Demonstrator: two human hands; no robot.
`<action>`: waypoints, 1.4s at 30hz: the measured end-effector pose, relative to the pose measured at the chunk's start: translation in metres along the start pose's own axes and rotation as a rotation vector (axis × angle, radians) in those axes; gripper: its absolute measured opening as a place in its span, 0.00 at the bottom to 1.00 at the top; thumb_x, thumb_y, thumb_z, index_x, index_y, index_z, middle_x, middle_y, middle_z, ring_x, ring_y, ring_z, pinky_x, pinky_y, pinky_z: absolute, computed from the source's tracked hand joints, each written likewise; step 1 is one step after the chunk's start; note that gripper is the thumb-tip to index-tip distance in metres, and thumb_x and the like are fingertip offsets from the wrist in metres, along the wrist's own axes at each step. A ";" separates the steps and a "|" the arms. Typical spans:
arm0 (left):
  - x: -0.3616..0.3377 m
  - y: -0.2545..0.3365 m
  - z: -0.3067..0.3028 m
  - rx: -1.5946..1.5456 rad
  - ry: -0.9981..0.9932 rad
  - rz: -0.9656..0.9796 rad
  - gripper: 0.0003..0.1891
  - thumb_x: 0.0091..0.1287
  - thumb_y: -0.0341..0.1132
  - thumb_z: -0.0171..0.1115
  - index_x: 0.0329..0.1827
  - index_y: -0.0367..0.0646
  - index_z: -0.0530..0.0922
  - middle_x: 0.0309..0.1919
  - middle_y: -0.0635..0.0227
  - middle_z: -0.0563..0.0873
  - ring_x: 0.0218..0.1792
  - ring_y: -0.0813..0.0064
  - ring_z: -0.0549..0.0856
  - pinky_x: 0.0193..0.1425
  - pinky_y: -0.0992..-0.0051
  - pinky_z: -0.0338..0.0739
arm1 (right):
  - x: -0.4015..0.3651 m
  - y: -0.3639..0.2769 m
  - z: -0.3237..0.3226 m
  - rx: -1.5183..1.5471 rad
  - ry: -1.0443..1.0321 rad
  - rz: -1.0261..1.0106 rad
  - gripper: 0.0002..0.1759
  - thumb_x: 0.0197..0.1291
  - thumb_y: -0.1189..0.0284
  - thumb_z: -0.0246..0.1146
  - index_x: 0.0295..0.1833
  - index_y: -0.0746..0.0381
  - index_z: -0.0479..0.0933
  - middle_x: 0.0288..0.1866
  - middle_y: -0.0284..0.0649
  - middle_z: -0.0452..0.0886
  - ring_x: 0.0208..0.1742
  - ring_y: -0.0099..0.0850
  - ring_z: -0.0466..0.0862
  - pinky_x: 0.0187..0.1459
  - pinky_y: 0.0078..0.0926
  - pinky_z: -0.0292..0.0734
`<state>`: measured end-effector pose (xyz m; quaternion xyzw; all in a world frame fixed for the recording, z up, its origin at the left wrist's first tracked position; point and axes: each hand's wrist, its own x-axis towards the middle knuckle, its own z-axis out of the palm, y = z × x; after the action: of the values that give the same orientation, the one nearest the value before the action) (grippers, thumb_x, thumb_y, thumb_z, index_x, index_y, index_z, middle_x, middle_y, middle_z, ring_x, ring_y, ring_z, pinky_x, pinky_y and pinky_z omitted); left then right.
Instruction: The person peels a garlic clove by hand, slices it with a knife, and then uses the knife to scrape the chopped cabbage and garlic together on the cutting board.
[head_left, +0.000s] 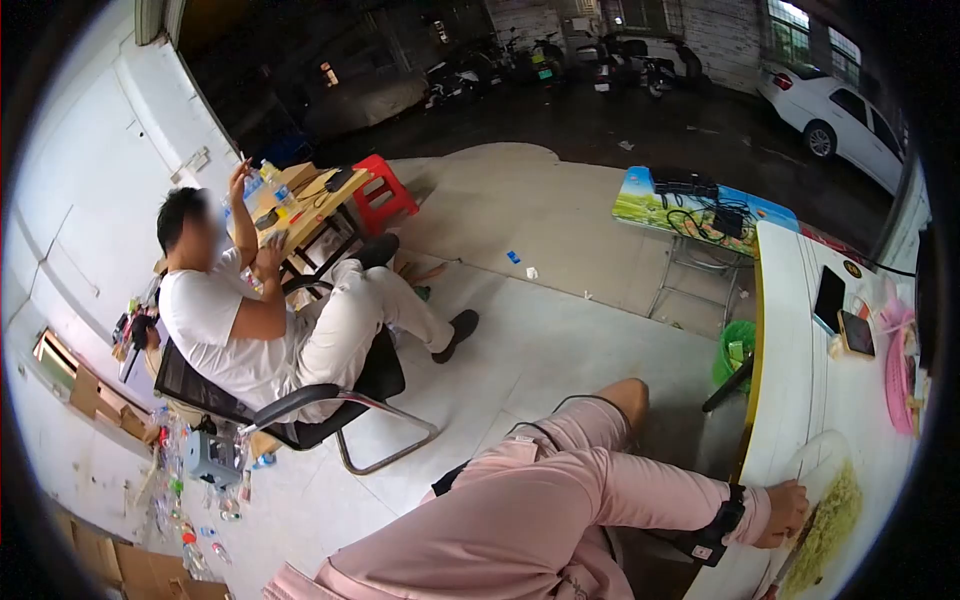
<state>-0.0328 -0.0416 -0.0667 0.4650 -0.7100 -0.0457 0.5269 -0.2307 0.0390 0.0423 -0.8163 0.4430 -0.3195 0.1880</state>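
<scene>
My left hand (785, 513), at the end of a pink sleeve with a black band at the wrist, rests at the right on a round white board (822, 455). Its fingers are curled down and held together; I cannot tell what is under them. Right beside the fingertips lies a heap of finely shredded pale green food (830, 525). A thin, dark-edged strip runs along the near side of the heap, partly hidden by the hand. My right hand is outside the picture.
The white table (790, 360) carries a phone (829, 299), another phone (856, 331) and a pink basket (898, 380). Below stands a green bin (735, 350). A seated person (230, 310) in a black chair is at left, by a wooden table (315, 205). Bottles and cardboard litter the floor.
</scene>
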 end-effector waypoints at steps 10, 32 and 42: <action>0.003 -0.005 0.006 0.088 -0.050 -0.003 0.05 0.49 0.38 0.65 0.27 0.51 0.81 0.34 0.68 0.78 0.45 0.61 0.75 0.54 0.60 0.66 | 0.001 -0.002 0.000 0.036 0.058 -0.028 0.11 0.70 0.75 0.64 0.50 0.72 0.84 0.40 0.50 0.89 0.35 0.36 0.90 0.37 0.30 0.84; 0.008 0.010 -0.029 -0.090 -0.196 -0.174 0.11 0.67 0.36 0.58 0.47 0.52 0.86 0.40 0.58 0.86 0.46 0.51 0.85 0.50 0.56 0.77 | -0.012 0.097 0.020 0.095 -0.010 0.055 0.20 0.75 0.68 0.55 0.58 0.74 0.79 0.55 0.56 0.85 0.58 0.38 0.83 0.63 0.32 0.74; 0.015 0.046 -0.064 -0.150 -0.072 -0.091 0.15 0.67 0.15 0.50 0.53 0.41 0.74 0.48 0.57 0.75 0.45 0.63 0.78 0.50 0.68 0.74 | -0.001 0.029 0.003 0.306 0.068 0.280 0.13 0.70 0.73 0.60 0.55 0.66 0.82 0.29 0.46 0.83 0.27 0.23 0.79 0.33 0.21 0.74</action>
<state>-0.0104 0.0007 -0.0028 0.4538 -0.7013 -0.1394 0.5318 -0.2466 0.0240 0.0223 -0.6974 0.5046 -0.3811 0.3374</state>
